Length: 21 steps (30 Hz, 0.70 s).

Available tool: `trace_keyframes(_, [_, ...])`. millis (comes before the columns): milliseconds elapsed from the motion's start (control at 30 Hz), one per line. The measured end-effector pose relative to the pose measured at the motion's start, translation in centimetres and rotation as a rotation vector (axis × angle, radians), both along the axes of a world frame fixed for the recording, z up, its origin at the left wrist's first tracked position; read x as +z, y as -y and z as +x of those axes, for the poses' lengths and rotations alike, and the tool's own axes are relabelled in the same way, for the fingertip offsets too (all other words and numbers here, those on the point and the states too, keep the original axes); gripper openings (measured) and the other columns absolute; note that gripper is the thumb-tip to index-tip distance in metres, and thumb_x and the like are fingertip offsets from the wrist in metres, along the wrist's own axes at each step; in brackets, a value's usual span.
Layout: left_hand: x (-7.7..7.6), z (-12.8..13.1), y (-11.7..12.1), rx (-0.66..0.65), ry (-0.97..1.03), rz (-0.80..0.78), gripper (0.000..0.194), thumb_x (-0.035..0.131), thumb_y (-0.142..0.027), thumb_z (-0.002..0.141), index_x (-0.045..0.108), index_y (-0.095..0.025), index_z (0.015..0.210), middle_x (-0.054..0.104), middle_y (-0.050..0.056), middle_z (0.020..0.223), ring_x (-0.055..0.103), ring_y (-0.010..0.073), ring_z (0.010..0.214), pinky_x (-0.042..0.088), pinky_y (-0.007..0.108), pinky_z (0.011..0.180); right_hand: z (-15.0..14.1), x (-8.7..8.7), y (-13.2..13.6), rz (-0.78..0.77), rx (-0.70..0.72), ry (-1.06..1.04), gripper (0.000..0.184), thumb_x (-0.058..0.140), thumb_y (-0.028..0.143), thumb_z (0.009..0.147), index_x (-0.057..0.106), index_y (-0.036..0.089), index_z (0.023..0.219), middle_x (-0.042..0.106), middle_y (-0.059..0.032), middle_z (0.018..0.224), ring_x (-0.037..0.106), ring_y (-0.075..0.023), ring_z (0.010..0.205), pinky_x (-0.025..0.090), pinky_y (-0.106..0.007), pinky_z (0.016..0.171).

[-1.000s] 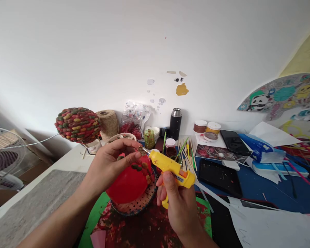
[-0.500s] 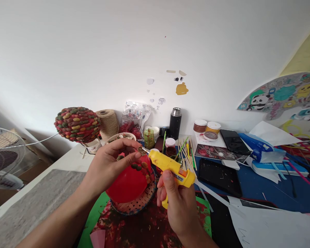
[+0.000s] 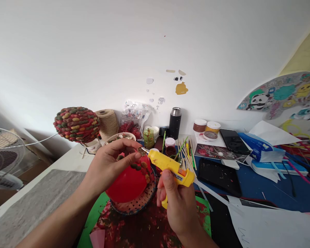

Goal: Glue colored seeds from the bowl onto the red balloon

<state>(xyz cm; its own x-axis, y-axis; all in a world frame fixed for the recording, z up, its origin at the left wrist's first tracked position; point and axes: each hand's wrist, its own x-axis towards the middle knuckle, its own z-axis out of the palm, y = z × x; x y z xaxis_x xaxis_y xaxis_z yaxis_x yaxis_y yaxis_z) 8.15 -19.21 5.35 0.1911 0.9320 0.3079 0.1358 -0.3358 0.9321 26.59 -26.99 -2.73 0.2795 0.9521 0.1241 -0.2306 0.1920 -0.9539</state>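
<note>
Woven basket: on the worktop, between and beyond the two hands, partly behind the left hand. Red rounded form: seated in the basket; surface smooth and glossy, with green and brown pieces attached at its right and far side. Yellow glue gun: gripped by the right hand, nozzle pointing left, body smudged. Small brownish piece: pinched between thumb and fingertips of the left hand, at the nozzle tip; contact cannot be confirmed.
</note>
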Motion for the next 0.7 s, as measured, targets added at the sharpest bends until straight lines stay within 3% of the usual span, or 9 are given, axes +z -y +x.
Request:
trace_keyframes(467, [0.1, 0.04, 0.11, -0.007, 0.004, -0.011, 0.036, 0.106, -0.049, 0.083, 0.089, -0.024, 0.101, 0.084, 0.003, 0.081, 0.083, 0.0202, 0.069, 0.069, 0.028, 0.07, -0.05, -0.63, -0.11, -0.005, 0.004, 0.002, 0.072, 0.077, 0.086, 0.1, 0.06, 0.025, 0.064, 0.057, 0.0022, 0.049, 0.059, -0.015, 0.04, 0.046, -0.025, 0.042])
trace_keyframes(700, [0.15, -0.14, 0.14, 0.043, -0.033, 0.003, 0.037, 0.106, -0.051, 0.082, 0.089, -0.023, 0.101, 0.086, 0.006, 0.086, 0.087, 0.0264, 0.08, 0.072, 0.034, 0.074, 0.01, -0.28, -0.1, 0.006, -0.006, 0.032, 0.073, 0.074, 0.087, 0.101, 0.06, 0.026, 0.065, 0.056, 0.0027, 0.048, 0.058, -0.0152, 0.04, 0.045, -0.025, 0.041])
